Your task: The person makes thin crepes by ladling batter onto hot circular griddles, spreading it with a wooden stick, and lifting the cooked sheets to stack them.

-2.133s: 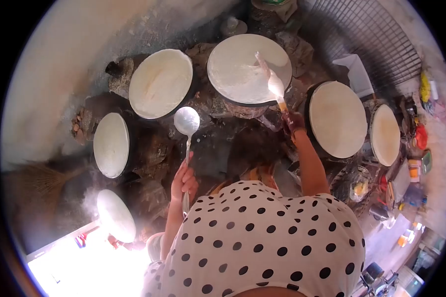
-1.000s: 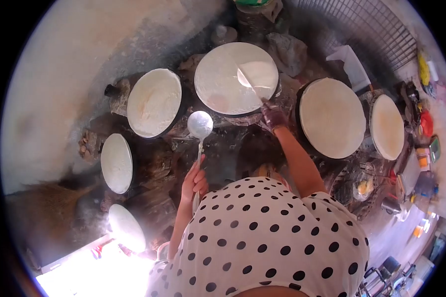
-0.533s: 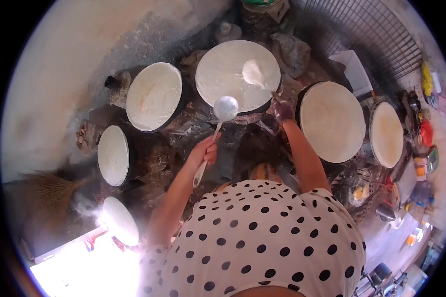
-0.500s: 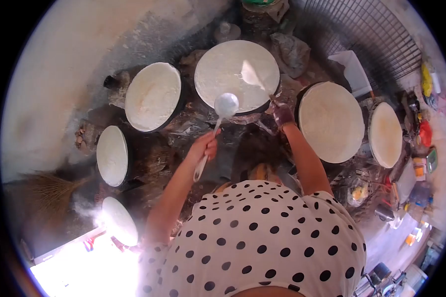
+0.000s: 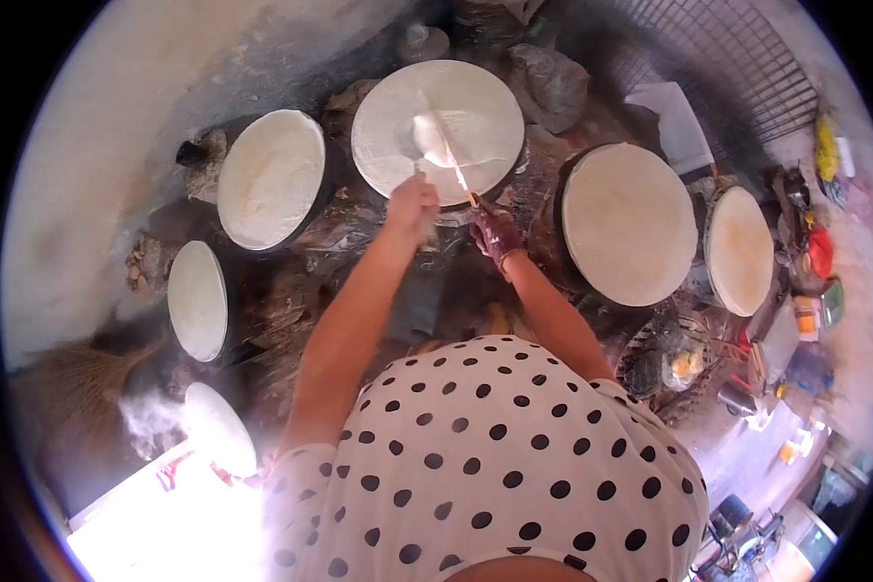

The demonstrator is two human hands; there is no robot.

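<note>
My left hand (image 5: 414,206) is closed round the handle of a metal ladle (image 5: 409,141), whose bowl is blurred over the round griddle (image 5: 485,107) at the top middle. On my right hand (image 5: 496,233) is a dark, smeared glove, and its fingers grip the handle of a flat spreader (image 5: 435,141). The spreader's white-coated blade lies over the same griddle, close beside the ladle bowl. A pale, thin layer covers the griddle's surface.
To the left are a pale round griddle (image 5: 272,179), another (image 5: 198,301) and a steaming one (image 5: 219,429) by bright light. On the right stand two more, a large one (image 5: 630,225) and a narrower one (image 5: 740,251). A straw broom (image 5: 92,388) lies at far left.
The ladle has moved up and forward over the top middle griddle, with my left arm stretched out. The spreader has swung left across that griddle. The whole view has shifted slightly.
</note>
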